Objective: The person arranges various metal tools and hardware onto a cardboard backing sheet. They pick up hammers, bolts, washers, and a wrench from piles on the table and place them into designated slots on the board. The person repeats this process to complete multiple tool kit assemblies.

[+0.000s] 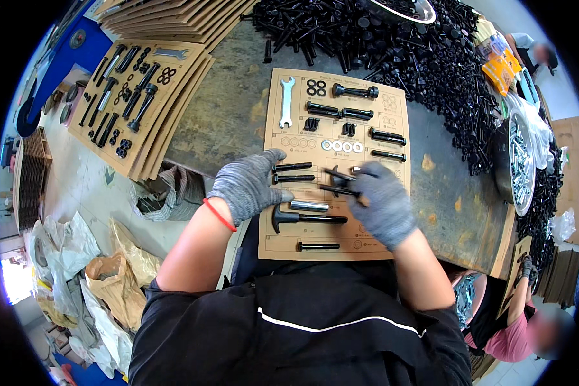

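Note:
A brown cardboard hardware board point(379, 249) lies on the metal table before me. My left hand point(243, 186), in a grey glove, rests at its left edge, thumb and fingers apart around the ends of two black bolts point(293, 178). Over the board's middle right, my gloved right hand point(381, 202) is closed on black bolts point(338, 183), somewhat smeared by motion. Below the hands lie a silver sleeve point(309, 206), a black T-handled pin point(312, 219) and another bolt point(318, 246). A wrench point(287, 103), black rings point(316, 87) and silver washers point(341, 147) sit higher up.
Filled boards point(125, 96) are stacked at the left, with more cardboard point(167, 19) behind. A heap of black bolts and nuts point(424, 71) spreads across the far right. A metal bowl of silver bolts point(520, 161) stands there. A co-worker point(511, 328) handles a board at the lower right.

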The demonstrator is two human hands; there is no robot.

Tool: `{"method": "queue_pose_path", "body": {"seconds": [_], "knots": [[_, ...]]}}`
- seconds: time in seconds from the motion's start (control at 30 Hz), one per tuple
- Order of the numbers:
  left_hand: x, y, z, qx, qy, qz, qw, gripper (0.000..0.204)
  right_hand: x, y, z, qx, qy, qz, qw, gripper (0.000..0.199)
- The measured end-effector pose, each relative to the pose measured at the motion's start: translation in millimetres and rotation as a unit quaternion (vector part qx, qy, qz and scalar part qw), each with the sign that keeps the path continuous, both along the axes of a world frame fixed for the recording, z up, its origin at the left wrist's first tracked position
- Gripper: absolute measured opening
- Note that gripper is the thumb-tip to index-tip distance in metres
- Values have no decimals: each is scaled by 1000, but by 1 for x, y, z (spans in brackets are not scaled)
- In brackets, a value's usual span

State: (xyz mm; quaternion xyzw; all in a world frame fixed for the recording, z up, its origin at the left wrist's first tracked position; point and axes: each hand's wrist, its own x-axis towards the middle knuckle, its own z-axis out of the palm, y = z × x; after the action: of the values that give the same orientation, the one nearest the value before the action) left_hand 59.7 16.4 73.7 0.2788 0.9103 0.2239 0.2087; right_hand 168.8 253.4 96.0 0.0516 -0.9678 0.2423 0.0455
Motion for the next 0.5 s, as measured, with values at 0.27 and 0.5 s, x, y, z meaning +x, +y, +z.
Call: {"method": "queue_pose_path", "body": {"seconds": [0.27,0.5], "knots": [[-9,12,-12,-44,4,-52,998,45,-42,-35,-24,82,-67,65,992,39],[-3,11,-14,-13,12,-51,999,43,-35,-21,-34,142,-108,40,983,39]]}}
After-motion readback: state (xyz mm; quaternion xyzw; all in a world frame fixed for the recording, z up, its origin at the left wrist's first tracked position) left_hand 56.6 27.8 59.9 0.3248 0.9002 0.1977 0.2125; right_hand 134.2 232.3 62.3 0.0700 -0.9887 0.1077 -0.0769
